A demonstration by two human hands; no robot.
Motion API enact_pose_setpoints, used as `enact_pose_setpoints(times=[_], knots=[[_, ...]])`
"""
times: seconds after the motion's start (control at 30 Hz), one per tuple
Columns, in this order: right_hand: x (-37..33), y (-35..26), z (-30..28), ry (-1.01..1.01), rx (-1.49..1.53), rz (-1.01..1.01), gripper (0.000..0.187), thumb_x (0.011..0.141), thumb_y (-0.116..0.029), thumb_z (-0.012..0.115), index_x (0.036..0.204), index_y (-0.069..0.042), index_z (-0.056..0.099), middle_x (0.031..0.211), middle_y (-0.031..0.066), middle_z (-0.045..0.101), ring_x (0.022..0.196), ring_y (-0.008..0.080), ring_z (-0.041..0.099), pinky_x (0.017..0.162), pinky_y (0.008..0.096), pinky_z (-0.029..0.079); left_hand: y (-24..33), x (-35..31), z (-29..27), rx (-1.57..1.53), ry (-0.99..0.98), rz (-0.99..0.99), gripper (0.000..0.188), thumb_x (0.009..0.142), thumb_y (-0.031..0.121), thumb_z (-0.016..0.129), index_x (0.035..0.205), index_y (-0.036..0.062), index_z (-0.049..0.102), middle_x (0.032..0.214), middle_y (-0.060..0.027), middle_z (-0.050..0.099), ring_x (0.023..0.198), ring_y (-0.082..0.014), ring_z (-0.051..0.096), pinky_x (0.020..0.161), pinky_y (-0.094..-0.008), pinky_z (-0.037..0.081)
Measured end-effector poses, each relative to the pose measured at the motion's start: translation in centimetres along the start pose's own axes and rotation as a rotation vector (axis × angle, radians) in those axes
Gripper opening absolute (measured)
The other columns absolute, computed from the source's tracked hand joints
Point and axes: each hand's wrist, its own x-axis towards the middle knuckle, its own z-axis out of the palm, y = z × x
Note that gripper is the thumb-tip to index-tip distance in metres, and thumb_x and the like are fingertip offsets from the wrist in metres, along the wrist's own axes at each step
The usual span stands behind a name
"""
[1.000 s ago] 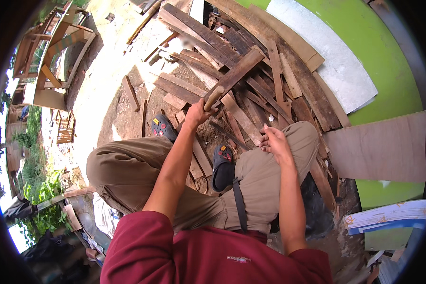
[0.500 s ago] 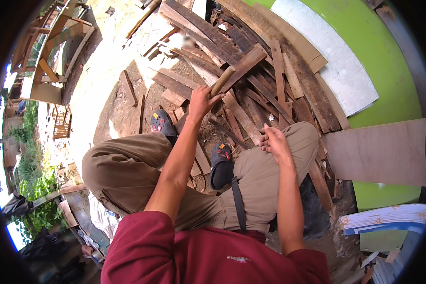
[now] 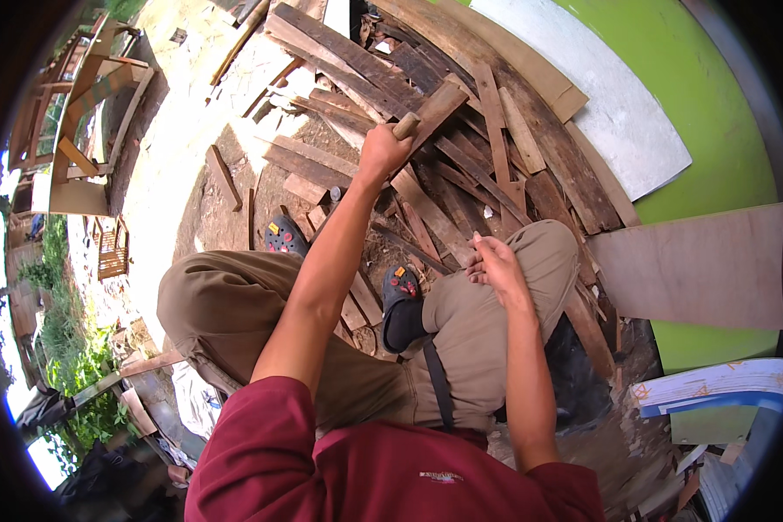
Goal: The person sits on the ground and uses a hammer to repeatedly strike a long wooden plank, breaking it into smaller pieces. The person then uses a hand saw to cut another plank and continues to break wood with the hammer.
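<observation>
In the head view, the left hand (image 3: 384,153) is wrapped firmly around a light-brown, round wooden handle (image 3: 406,126), whose blunt end comes out above the grip. A small grey round piece (image 3: 337,193) shows on the other side of this hand; it may be the head of the same tool, but I cannot be sure. The handle is in front of a wide, dark-brown wooden plank (image 3: 441,106), and whether the two touch I cannot tell. The right hand (image 3: 498,268) is over the bent knee of the khaki cloth trousers (image 3: 548,248), with its fingers half curled; I cannot tell if they pinch something small. Around lies a disordered pile of long brown wooden boards (image 3: 487,181), on brown soil (image 3: 274,184). As for progress, the handle is taken in hand, while these boards lie loose and crossed; I judge that much handling remains, though the finished part cannot be counted.
</observation>
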Motion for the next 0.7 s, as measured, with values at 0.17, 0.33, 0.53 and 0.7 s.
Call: enact_pose_setpoints(times=[0.17,0.33,0.53,0.7], knots=[[0.3,0.1,-0.2,-0.003,0.022,0.007,0.039,0.101,-0.043,0.06,0.106,-0.004,0.059,0.079,0.0045,0.062,0.065,0.0133,0.065,0.058,0.0262,0.052,0.2,2.8,0.8,0.119,-0.05,-0.091,0.05,0.084,0.041,0.071,0.102,-0.0056,0.073,0.099,-0.0299,0.071,0.095,-0.0432,0.07,0.085,-0.0472,0.055],[0.8,-0.5,-0.2,0.016,0.023,0.017,0.041,0.102,-0.045,0.059,0.108,-0.004,0.06,0.079,0.0048,0.062,0.067,0.0143,0.063,0.06,0.0271,0.051,0.1,4.4,0.7,0.122,-0.027,-0.211,0.057,0.082,0.049,0.074,0.101,-0.0051,0.074,0.1,-0.0293,0.071,0.097,-0.0422,0.071,0.085,-0.0468,0.055],[1.2,-0.8,0.2,0.022,-0.02,0.041,0.042,0.102,-0.045,0.058,0.109,-0.004,0.061,0.078,0.0042,0.061,0.067,0.0145,0.063,0.06,0.0273,0.051,-2.4,5.1,-0.3,0.094,-0.035,-0.133,0.07,0.082,0.059,0.074,0.091,-0.01,0.072,0.078,-0.0224,0.072,0.076,-0.0334,0.072,0.069,-0.0426,0.054],[1.3,-0.5,0.0,0.033,-0.038,0.041,0.043,0.102,-0.046,0.059,0.109,-0.004,0.06,0.078,0.004,0.061,0.066,0.0142,0.063,0.059,0.0272,0.052,-4.8,1.2,-2.6,-0.353,0.042,-0.107,0.053,0.084,0.049,0.078,0.069,0.0011,0.063,0.061,-0.0041,0.058,0.055,-0.0123,0.054,0.052,-0.0319,0.041]])
